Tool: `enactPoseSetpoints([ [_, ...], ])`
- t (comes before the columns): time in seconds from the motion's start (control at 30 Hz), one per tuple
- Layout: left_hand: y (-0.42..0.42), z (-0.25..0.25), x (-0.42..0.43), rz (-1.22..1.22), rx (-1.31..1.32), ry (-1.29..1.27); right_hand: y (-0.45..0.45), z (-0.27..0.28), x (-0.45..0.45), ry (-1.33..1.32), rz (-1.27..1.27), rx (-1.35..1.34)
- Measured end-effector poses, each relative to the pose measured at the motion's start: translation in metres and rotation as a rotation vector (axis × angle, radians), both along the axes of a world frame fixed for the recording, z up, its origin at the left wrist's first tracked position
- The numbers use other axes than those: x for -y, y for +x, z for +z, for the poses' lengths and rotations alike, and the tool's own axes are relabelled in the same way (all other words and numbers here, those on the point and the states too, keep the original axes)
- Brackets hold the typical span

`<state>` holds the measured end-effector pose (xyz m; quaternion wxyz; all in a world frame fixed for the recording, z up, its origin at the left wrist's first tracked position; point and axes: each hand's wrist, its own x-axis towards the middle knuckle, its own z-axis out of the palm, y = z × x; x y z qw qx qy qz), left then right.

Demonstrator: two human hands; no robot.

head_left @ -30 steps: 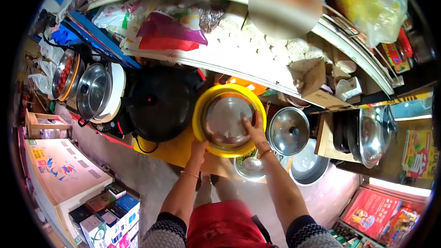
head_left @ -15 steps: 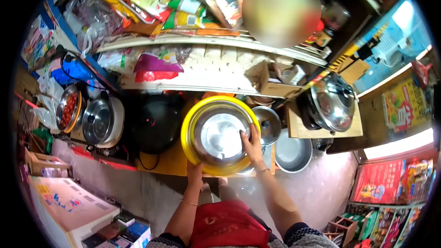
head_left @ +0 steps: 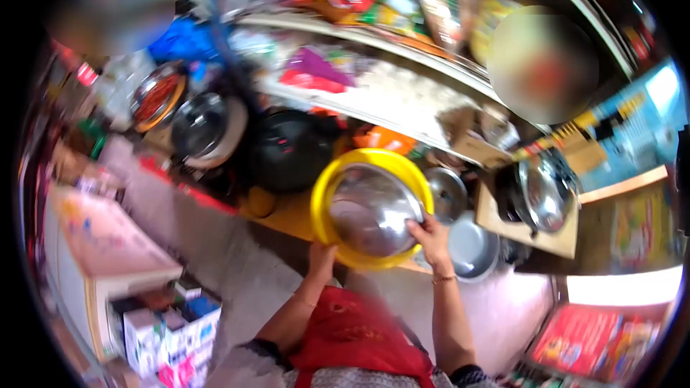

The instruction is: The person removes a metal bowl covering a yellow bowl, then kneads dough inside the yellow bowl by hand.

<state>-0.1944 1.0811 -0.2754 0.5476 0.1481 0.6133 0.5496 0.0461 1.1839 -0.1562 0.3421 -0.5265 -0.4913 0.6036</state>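
Observation:
A yellow basin (head_left: 321,205) is held up in front of my body, with a shiny steel bowl (head_left: 368,208) inside it. The bowl sits tilted, its edge close to the basin's right side. At the basin's lower left rim, my left hand (head_left: 321,260) is closed on the yellow edge, its fingers partly hidden underneath. My right hand (head_left: 431,243) grips the right side, thumb over the steel bowl's edge; its other fingers are blurred.
Behind the basin are a black lidded pot (head_left: 291,151), an orange bag (head_left: 384,140) and a small steel pot (head_left: 445,194). A grey pot (head_left: 472,244) stands to the right, near a steel wok (head_left: 544,197) on a wooden board. Loaded shelves (head_left: 374,43) run above.
The view has swung left and tilted, so the scene sits further right. The steel bowl has tipped within the yellow basin, and my right hand has moved lower on its side.

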Motion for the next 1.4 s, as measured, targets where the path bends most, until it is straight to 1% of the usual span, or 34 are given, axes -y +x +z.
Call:
enactPoseSetpoints([
  [0.07, -0.005, 0.046, 0.0, 0.002, 0.096, -0.157, 0.002, -0.014, 0.01, 0.004, 0.046, -0.04],
  [0.13, -0.009, 0.028, 0.011, -0.06, 0.124, -0.003, 0.001, 0.002, 0.026, 0.043, 0.016, -0.063],
  [0.2, -0.004, 0.047, 0.01, -0.137, 0.017, -0.073, 0.025, 0.015, 0.04, -0.214, 0.097, -0.01],
  [0.23, 0.003, 0.058, 0.008, -0.194, 0.018, -0.053, 0.035, 0.033, 0.047, -0.238, 0.086, 0.024],
  [0.27, 0.014, 0.068, 0.008, -0.255, 0.013, -0.075, 0.052, 0.029, 0.06, -0.229, 0.058, -0.063],
  [0.33, 0.044, 0.101, -0.003, -0.335, -0.008, -0.07, 0.079, 0.077, 0.078, -0.149, -0.024, 0.04],
  [0.37, 0.06, 0.063, 0.019, -0.398, 0.063, -0.131, 0.088, 0.052, 0.106, -0.199, -0.047, -0.025],
  [0.4, 0.064, 0.067, 0.016, -0.463, 0.116, -0.158, 0.091, 0.063, 0.113, -0.208, -0.071, -0.103],
  [0.43, 0.107, 0.085, 0.003, -0.526, 0.09, -0.007, 0.129, 0.099, 0.114, -0.114, -0.12, -0.1],
  [0.47, 0.126, 0.063, 0.006, -0.665, 0.088, -0.11, 0.149, 0.095, 0.129, -0.106, -0.143, -0.094],
  [0.53, 0.187, 0.039, 0.007, -0.721, 0.147, -0.037, 0.194, 0.106, 0.151, -0.223, -0.287, 0.106],
  [0.57, 0.222, 0.006, 0.017, -0.733, 0.23, -0.06, 0.217, 0.092, 0.169, -0.091, -0.357, 0.144],
  [0.6, 0.255, 0.029, 0.016, -0.798, 0.099, -0.135, 0.241, 0.091, 0.181, -0.12, -0.39, 0.189],
  [0.63, 0.286, 0.028, 0.015, -0.864, 0.118, -0.111, 0.268, 0.097, 0.194, -0.134, -0.421, 0.177],
  [0.67, 0.323, 0.008, 0.023, -0.927, 0.149, -0.098, 0.298, 0.086, 0.211, -0.161, -0.45, 0.174],
  [0.73, 0.393, 0.024, 0.026, -0.998, 0.133, -0.049, 0.347, 0.094, 0.226, -0.139, -0.478, 0.172],
  [0.77, 0.429, 0.009, 0.033, -1.02, 0.14, -0.041, 0.372, 0.093, 0.238, -0.137, -0.499, 0.177],
  [0.8, 0.461, -0.015, 0.036, -1.04, 0.141, -0.041, 0.392, 0.095, 0.246, -0.15, -0.506, 0.171],
  [0.83, 0.492, -0.036, 0.038, -1.026, 0.209, -0.006, 0.412, 0.101, 0.249, -0.163, -0.579, 0.125],
  [0.87, 0.526, -0.041, 0.042, -1.048, 0.143, -0.031, 0.435, 0.097, 0.254, -0.178, -0.647, 0.094],
  [0.9, 0.552, -0.015, 0.037, -1.038, 0.154, -0.043, 0.459, 0.09, 0.254, -0.072, -0.647, 0.096],
  [0.93, 0.576, 0.014, 0.036, -1.022, 0.168, -0.061, 0.483, 0.095, 0.254, -0.085, -0.635, 0.092],
  [1.0, 0.624, 0.029, 0.028, -1.037, 0.097, -0.08, 0.53, 0.1, 0.245, -0.149, -0.662, 0.107],
  [1.07, 0.663, 0.016, 0.014, -1.026, 0.118, -0.07, 0.572, 0.089, 0.233, -0.14, -0.679, 0.077],
  [1.13, 0.697, 0.024, -0.01, -1.044, 0.107, -0.046, 0.61, 0.088, 0.216, -0.108, -0.7, 0.078],
  [1.17, 0.716, 0.025, -0.017, -1.001, 0.143, -0.015, 0.631, 0.079, 0.208, -0.111, -0.723, 0.057],
  [1.2, 0.728, 0.021, -0.032, -1.04, 0.103, -0.033, 0.646, 0.078, 0.197, -0.117, -0.715, 0.054],
  [1.3, 0.775, 0.022, -0.066, -1.028, 0.1, -0.075, 0.695, 0.071, 0.16, -0.062, -0.772, -0.075],
  [1.33, 0.79, 0.018, -0.078, -1.014, 0.11, -0.072, 0.711, 0.067, 0.145, -0.061, -0.758, -0.064],
  [1.4, 0.83, 0.004, -0.104, -0.957, 0.063, -0.079, 0.753, 0.066, 0.111, -0.04, -0.639, 0.2],
])
